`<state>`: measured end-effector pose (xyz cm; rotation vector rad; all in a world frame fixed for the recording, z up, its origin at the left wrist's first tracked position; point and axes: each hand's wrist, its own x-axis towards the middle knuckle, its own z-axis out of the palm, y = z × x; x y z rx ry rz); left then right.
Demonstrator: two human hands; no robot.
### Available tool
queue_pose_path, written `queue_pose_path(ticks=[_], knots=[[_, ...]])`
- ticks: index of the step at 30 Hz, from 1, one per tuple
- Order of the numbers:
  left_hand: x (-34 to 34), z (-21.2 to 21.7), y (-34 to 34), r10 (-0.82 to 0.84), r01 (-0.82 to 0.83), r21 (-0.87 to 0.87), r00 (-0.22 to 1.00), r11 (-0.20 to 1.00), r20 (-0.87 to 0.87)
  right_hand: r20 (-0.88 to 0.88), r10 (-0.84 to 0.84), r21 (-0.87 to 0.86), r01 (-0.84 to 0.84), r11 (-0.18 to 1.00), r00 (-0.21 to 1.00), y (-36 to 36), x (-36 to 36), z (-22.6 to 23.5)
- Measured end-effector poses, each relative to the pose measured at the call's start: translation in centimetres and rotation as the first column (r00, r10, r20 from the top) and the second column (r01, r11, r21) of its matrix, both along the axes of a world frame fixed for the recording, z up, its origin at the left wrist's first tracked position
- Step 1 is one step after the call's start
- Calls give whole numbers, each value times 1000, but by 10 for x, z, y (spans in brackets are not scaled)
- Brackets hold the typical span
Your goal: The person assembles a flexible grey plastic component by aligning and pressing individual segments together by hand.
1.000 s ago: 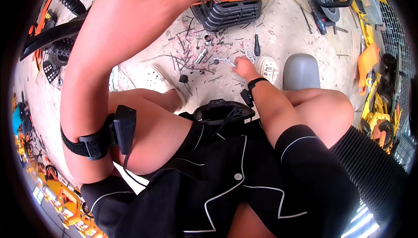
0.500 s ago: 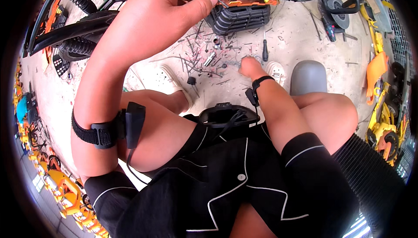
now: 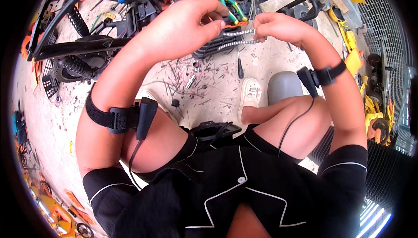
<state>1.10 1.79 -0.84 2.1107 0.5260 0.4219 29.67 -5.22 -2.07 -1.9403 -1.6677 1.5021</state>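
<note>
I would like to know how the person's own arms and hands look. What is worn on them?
The left hand and right hand wear no gloves. Each forearm has a black strap bearing a black box with a thin black cable. The short black sleeves carry thin white piping near the cuffs.

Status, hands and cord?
Right hand gripping patterned cord. Left hand close by, grip unclear. Cord strands stretch between hands. Green-and-yellow pliers just beyond.

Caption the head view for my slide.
Right hand holding a speckled cord near the left hand, with a screwdriver on the debris-strewn floor.
</note>
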Motion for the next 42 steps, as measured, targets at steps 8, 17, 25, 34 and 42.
queue_pose_path(ticks=[8,17,25,34,42], knots=[[14,2,-4,54,-56,25,996,998,76,-366,-210,277,322,906,907,-31,-36,59],[29,-15,-18,-99,91,-202,994,975,-34,-629,-238,213,459,863,740,-38,-44,41],[39,-28,-9,-100,118,-608,993,785,64,-824,-241,88,537,839,512,-37,-22,30],[35,2,-4,147,-106,-390,986,914,75,-419,-241,324,392,861,876,-42,-9,26],[33,68,-47,271,-260,-133,960,956,70,-542,-19,399,277,874,840,-50,-17,39]])
